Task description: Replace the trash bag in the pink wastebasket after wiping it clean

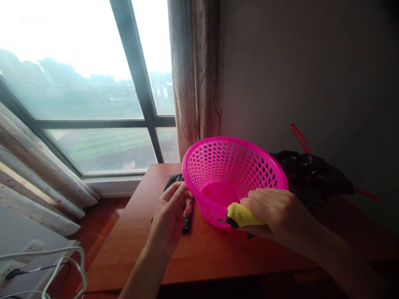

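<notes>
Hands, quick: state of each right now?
Left hand: partly curled at the pink perforated basket's rim; grip unclear.
Right hand: closed on a yellow cloth.

Basket (pixel 215 211): glossy pink plastic; cloth (pixel 245 215): fuzzy yellow; tabletop (pixel 134 249): smooth wood.

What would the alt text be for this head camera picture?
Two bare hands at a pink perforated basket on a wooden table: the left hand by its rim, the right hand holding a yellow cloth against it. Behind are a black plastic bag, a curtain and a bright window.
</notes>
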`<state>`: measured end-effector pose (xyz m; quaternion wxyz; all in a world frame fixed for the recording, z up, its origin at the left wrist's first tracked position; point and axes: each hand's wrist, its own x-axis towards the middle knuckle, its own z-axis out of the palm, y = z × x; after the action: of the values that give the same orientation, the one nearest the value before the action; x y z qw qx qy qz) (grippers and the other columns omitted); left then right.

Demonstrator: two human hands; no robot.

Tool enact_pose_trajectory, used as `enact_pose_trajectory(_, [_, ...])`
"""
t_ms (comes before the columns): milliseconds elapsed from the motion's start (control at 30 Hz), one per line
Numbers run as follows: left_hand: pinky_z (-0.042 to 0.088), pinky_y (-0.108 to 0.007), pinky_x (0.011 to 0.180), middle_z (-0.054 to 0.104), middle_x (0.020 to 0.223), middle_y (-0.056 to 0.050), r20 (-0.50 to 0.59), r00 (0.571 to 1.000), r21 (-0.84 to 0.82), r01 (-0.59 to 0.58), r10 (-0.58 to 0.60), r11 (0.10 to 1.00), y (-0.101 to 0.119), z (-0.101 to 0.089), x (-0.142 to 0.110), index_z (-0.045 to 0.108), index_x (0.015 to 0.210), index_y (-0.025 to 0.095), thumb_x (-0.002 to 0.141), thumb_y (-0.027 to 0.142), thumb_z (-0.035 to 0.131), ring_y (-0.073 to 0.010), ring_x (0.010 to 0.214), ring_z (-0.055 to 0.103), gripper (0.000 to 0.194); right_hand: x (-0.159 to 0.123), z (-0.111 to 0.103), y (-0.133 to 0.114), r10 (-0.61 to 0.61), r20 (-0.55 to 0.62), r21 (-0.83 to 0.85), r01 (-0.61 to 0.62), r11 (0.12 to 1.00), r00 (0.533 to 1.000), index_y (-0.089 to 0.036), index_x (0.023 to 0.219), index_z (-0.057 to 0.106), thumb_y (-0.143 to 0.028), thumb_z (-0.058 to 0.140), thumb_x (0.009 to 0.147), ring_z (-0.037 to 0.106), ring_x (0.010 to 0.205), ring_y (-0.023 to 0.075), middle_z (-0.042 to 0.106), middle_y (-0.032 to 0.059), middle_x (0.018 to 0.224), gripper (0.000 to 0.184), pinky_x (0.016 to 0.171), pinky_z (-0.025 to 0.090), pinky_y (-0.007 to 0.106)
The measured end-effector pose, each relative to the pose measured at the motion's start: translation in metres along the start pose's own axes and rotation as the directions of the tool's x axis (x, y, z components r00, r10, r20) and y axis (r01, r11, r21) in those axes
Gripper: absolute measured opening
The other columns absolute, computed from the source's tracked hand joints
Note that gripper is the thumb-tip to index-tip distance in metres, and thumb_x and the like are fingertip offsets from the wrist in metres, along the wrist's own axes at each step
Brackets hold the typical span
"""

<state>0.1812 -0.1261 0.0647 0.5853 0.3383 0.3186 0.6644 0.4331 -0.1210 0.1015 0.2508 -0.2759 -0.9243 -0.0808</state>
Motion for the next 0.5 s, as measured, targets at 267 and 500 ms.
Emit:
enact_pose_trajectory(267, [0.031, -0.012, 0.043, 0.056, 0.056, 0.003, 0.070, 0.979, 0.033, 0.189, -0.191, 0.981, -0.013, 0.019, -0.034, 0.067, 0.091, 0.016, 0.078, 0.025, 0.078, -0.0020, 0.044, 0.043, 0.020, 0.001, 0.001, -0.004, 0.000, 0.026, -0.036, 0.001, 0.999, 1.000, -0.017, 0.089, 0.062, -0.043, 0.058, 0.093, 0.053, 0.067, 0.0151, 0.058, 0.0007, 0.073, 0.027, 0.065, 0.034, 0.030])
enact_pose_trajectory(500, [0.033, -0.012, 0.045, 0.057, 0.067, 0.003, 0.029, 0.979, -0.084, 0.203, -0.201, 0.976, -0.011, 0.022, -0.030, 0.068, 0.084, 0.015, 0.071, 0.018, 0.080, -0.0015, 0.050, 0.043, 0.018, 0.002, 0.000, -0.005, -0.021, 0.021, -0.024, 0.021, 0.999, 1.000, -0.016, 0.088, 0.062, -0.043, 0.056, 0.094, 0.053, 0.067, 0.0144, 0.058, 0.0013, 0.072, 0.028, 0.065, 0.035, 0.029])
